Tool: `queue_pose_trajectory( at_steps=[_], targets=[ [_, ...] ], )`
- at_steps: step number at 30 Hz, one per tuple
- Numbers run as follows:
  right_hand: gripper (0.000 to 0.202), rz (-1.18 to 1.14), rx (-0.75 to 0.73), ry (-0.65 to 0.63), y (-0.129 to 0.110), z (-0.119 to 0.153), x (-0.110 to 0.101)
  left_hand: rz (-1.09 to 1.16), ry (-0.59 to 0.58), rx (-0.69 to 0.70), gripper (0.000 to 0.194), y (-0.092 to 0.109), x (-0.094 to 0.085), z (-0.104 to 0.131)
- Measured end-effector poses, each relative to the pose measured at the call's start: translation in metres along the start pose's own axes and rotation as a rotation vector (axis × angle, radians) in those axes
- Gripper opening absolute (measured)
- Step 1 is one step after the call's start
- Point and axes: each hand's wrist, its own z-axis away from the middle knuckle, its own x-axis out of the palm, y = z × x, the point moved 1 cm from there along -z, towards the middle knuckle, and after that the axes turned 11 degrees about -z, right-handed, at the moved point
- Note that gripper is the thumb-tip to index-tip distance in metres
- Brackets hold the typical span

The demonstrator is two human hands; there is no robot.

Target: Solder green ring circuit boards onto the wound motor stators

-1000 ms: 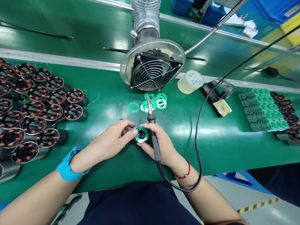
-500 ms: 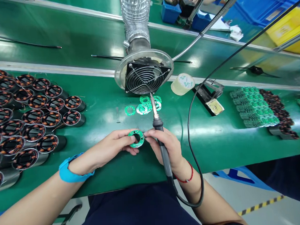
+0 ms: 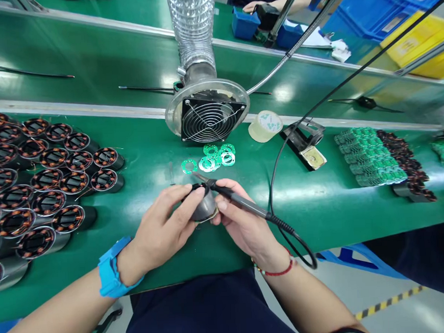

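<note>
A dark metal cylinder (image 3: 205, 206) is gripped by my left hand (image 3: 169, 220), its fingers over the top and near side. A thin edge, perhaps the green ring board, shows at the cylinder's lower end. My right hand (image 3: 244, 219) is closed around the soldering iron (image 3: 245, 203), whose tip points left over the cylinder. The thumb and fingertips of that hand also touch the cylinder's right side. Just beyond my hands lie several green ring boards (image 3: 212, 163), with one separate ring board (image 3: 189, 166) to their left.
Many wound cylinders (image 3: 48, 193) stand at the left. A fume fan (image 3: 212, 119) hangs ahead. Behind are a tape roll (image 3: 265, 126) and iron stand (image 3: 309, 148); stacked boards (image 3: 368, 155) sit right. The iron's cable (image 3: 272, 179) loops beside my right hand. A person's arm shows across the bench.
The held piece has been turned over, so its dark cylinder faces up instead of the green board. The iron has swung from upright to slanting left, and my left hand now covers the piece.
</note>
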Motion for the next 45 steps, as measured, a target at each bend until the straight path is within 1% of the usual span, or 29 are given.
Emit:
queue_pose_trajectory(
  at_steps=[1,2,4,6,8,10,13,16,19,22,23,24,25,26,27,28,29,30,31,32,33,35,37,39,41,43,45],
  targets=[
    [0.031,-0.060,0.022,-0.007,0.001,0.001,0.001,0.030,-0.008,-0.051,0.053,0.002,-0.002,-0.001],
    [0.033,-0.082,0.021,-0.008,0.002,0.002,0.002,0.079,-0.046,-0.122,0.051,0.003,-0.003,-0.002],
    [0.035,-0.034,-0.028,0.008,0.003,0.003,0.002,0.237,-0.165,-0.303,0.047,0.005,-0.004,-0.004],
    [0.033,0.104,-0.111,0.024,0.002,0.004,-0.001,0.468,-0.279,-0.509,0.048,0.005,-0.002,-0.006],
    [0.032,0.279,-0.208,0.006,0.000,0.005,-0.005,0.723,-0.356,-0.700,0.049,0.003,0.002,-0.007],
    [0.036,0.408,-0.320,-0.029,-0.004,0.004,-0.008,0.933,-0.436,-0.822,0.043,0.001,0.006,-0.009],
    [0.042,0.470,-0.437,-0.080,-0.010,0.003,-0.010,1.106,-0.565,-0.871,0.031,-0.002,0.008,-0.011],
    [0.044,0.500,-0.457,-0.165,-0.012,0.001,-0.009,1.179,-0.640,-0.867,0.027,-0.006,0.007,-0.010],
    [0.041,0.536,-0.501,-0.192,-0.014,0.000,-0.007,1.201,-0.732,-0.853,0.025,-0.009,0.005,-0.009],
    [0.034,0.629,-0.609,-0.194,-0.017,-0.003,-0.007,1.143,-0.808,-0.823,0.026,-0.009,0.003,-0.010],
    [0.031,0.697,-0.656,-0.209,-0.018,-0.004,-0.007,1.075,-0.801,-0.803,0.027,-0.008,0.002,-0.011],
    [0.028,0.777,-0.702,-0.226,-0.018,-0.005,-0.007,0.963,-0.767,-0.769,0.028,-0.007,0.002,-0.011],
    [0.026,0.857,-0.734,-0.242,-0.018,-0.007,-0.006,0.808,-0.707,-0.712,0.028,-0.006,0.002,-0.012],
    [0.026,0.922,-0.747,-0.248,-0.017,-0.007,-0.005,0.623,-0.619,-0.627,0.028,-0.005,0.002,-0.012],
    [0.026,0.953,-0.730,-0.239,-0.015,-0.008,-0.004,0.424,-0.506,-0.512,0.027,-0.004,0.001,-0.011],
    [0.027,0.938,-0.679,-0.208,-0.013,-0.008,-0.003,0.228,-0.380,-0.374,0.027,-0.003,0.001,-0.010],
    [0.027,0.871,-0.598,-0.157,-0.010,-0.007,-0.001,0.055,-0.258,-0.228,0.027,-0.001,0.001,-0.009],
    [0.027,0.757,-0.492,-0.099,-0.008,-0.006,0.000,-0.081,-0.153,-0.093,0.027,0.000,0.001,-0.007],
    [0.026,0.610,-0.370,-0.040,-0.005,-0.005,0.002,-0.176,-0.071,0.015,0.028,0.001,0.001,-0.005],
    [0.025,0.445,-0.246,0.010,-0.003,-0.004,0.004,-0.237,-0.012,0.084,0.029,0.001,0.001,-0.004],
    [0.024,0.285,-0.133,0.047,-0.001,-0.003,0.005,-0.263,0.019,0.109,0.030,0.001,0.001,-0.003],
    [0.027,0.047,0.016,0.075,0.000,-0.002,0.008,-0.224,0.028,0.055,0.029,0.002,0.000,-0.003],
    [0.033,-0.048,0.053,0.075,0.000,-0.002,0.008,-0.104,-0.021,-0.085,0.027,0.003,-0.002,-0.005],
    [0.037,-0.024,0.039,0.064,-0.001,-0.002,0.005,0.067,-0.124,-0.260,0.027,0.005,-0.003,-0.007],
    [0.037,0.062,-0.003,0.051,0.000,-0.003,0.002,0.265,-0.247,-0.454,0.028,0.006,-0.001,-0.007],
    [0.036,0.175,-0.063,0.046,0.001,-0.004,-0.003,0.492,-0.353,-0.646,0.030,0.006,0.001,-0.008],
    [0.035,0.258,-0.143,0.047,0.001,-0.004,-0.006,0.717,-0.435,-0.793,0.031,0.005,0.004,-0.010]
  ],
)
